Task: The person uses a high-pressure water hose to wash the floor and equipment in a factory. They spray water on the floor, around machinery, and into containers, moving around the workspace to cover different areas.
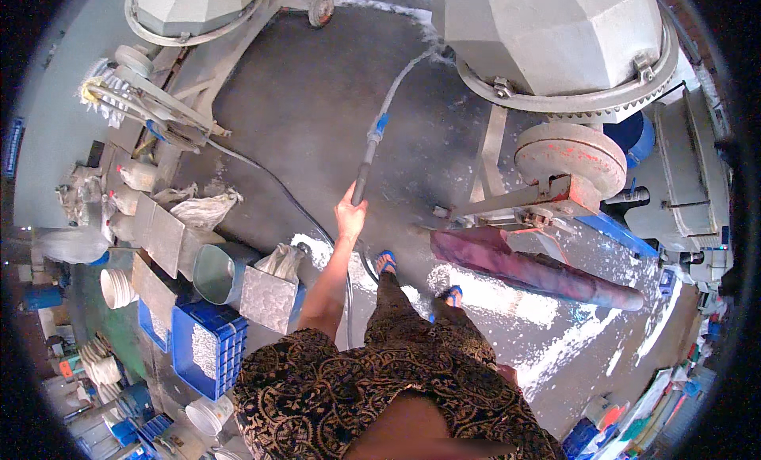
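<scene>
Far left: cluttered edge of a workroom, jugs [139, 174] and white bucket stack [119, 289] by a pale wall. Nearer, a blue crate [231, 357] with white pellets [204, 350] inside; grey-green bin [212, 274] beyond it. Above, a faceted drum [198, 6] on a frame.

Centre: concrete floor [277, 95], dark and wet-looking. Black hose [277, 180] curves across it toward the person. Left hand [349, 214] closed around the near end of a grey wand [367, 162], held out over the floor; blue wrap [382, 124] near its far end. Pale streak continues toward the larger drum; water or clear tube, cannot tell. Right hand out of sight, its grip cannot be told. Blue-strapped sandals [386, 262] below.

Right: large faceted drum [547, 40], pulley wheel [569, 160] beneath, long maroon guard [507, 262] lower down. White patches [507, 300] streak the floor there.
</scene>
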`<action>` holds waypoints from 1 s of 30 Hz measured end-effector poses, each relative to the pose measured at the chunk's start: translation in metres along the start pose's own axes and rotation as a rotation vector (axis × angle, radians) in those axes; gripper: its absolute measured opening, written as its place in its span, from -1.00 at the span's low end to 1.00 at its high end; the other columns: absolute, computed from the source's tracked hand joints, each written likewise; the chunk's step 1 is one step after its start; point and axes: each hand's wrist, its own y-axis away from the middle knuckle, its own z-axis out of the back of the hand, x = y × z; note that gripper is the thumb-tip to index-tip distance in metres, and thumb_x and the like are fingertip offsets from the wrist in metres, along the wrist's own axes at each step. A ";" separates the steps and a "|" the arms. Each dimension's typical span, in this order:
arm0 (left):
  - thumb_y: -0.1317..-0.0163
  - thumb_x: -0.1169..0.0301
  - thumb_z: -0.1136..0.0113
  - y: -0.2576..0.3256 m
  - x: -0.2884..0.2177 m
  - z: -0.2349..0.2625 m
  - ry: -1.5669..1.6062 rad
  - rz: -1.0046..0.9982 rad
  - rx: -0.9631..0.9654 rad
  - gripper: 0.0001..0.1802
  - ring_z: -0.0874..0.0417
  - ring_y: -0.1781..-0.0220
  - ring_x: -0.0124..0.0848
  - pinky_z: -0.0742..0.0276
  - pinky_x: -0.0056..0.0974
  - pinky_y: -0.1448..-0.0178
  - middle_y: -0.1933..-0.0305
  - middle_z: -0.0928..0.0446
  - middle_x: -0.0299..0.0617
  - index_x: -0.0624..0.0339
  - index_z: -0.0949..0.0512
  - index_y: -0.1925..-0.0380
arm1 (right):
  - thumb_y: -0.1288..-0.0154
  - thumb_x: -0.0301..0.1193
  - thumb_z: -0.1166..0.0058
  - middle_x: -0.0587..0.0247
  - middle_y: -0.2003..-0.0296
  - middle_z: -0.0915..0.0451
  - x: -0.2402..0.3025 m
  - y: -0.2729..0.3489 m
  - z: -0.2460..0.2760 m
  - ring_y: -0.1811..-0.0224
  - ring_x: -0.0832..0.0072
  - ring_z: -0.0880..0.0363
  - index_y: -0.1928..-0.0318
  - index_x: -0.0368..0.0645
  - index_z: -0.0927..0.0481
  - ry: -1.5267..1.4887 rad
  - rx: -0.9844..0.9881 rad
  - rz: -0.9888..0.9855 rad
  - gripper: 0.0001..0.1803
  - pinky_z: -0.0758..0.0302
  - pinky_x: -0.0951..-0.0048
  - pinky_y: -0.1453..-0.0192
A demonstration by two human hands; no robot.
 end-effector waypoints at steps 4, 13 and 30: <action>0.08 0.51 -0.10 0.026 0.008 -0.007 -0.087 -0.048 -0.049 -0.45 -0.43 0.61 -0.50 -0.41 -0.32 0.47 0.67 -0.42 -0.21 0.16 -0.45 -0.05 | -0.18 -0.32 0.05 0.00 0.52 -0.53 0.001 -0.008 0.030 0.68 0.26 -0.49 0.01 -0.18 -0.46 -0.223 0.024 -0.203 -0.63 -0.50 0.26 0.64; 0.13 0.43 -0.01 0.094 0.065 -0.057 -0.804 -0.080 -0.128 -0.64 -0.60 0.29 0.09 -0.51 0.00 0.13 0.48 -0.53 0.26 0.42 -0.48 0.29 | -0.21 -0.47 0.13 0.05 0.49 -0.55 0.013 -0.090 0.153 0.61 0.32 -0.53 -0.04 -0.20 -0.42 -0.311 0.032 -0.027 -0.65 -0.47 0.34 0.64; -0.01 0.33 -0.04 0.355 0.073 -0.237 -1.393 0.031 0.714 -0.66 -0.57 0.10 0.04 -0.51 -0.05 0.05 0.17 -0.54 0.17 0.31 -0.54 0.25 | -0.15 -0.52 0.21 0.14 0.62 -0.48 -0.201 0.058 0.287 0.76 0.42 -0.42 -0.03 -0.16 -0.43 -0.430 -0.435 -0.244 -0.61 -0.42 0.42 0.73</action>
